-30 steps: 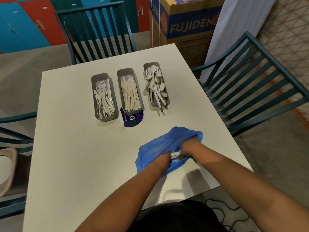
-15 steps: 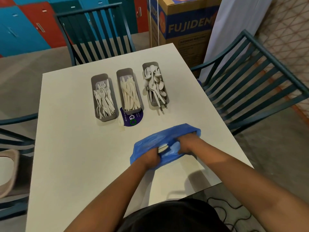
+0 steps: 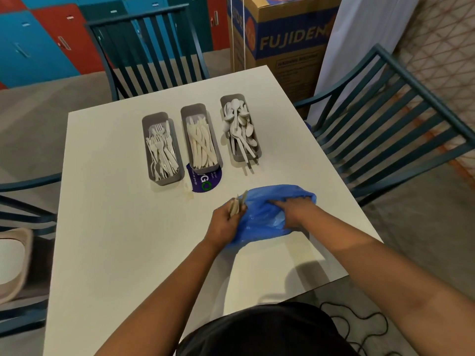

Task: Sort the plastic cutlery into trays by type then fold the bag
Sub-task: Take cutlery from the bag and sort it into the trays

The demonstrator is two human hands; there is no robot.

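Note:
A crumpled blue plastic bag (image 3: 267, 217) lies on the white table (image 3: 115, 253) near its front right. My right hand (image 3: 295, 209) presses down on the bag and grips it. My left hand (image 3: 226, 222) is at the bag's left edge, closed on a few white plastic cutlery pieces (image 3: 237, 205) that stick out above its fingers. Three grey trays stand in a row farther back: the left tray (image 3: 147, 150) holds forks, the middle tray (image 3: 186, 140) holds knives, the right tray (image 3: 258, 150) holds spoons.
A purple round sticker (image 3: 205, 182) lies under the middle tray's near end. Teal slatted chairs stand behind (image 3: 146, 47), to the right (image 3: 401, 119) and to the left (image 3: 25, 196) of the table. A cardboard box (image 3: 288, 39) stands beyond the far right corner.
My left hand has drawn a few cutlery pieces out of the bag toward the left. The bag has flattened and my right hand now rests on top of it.

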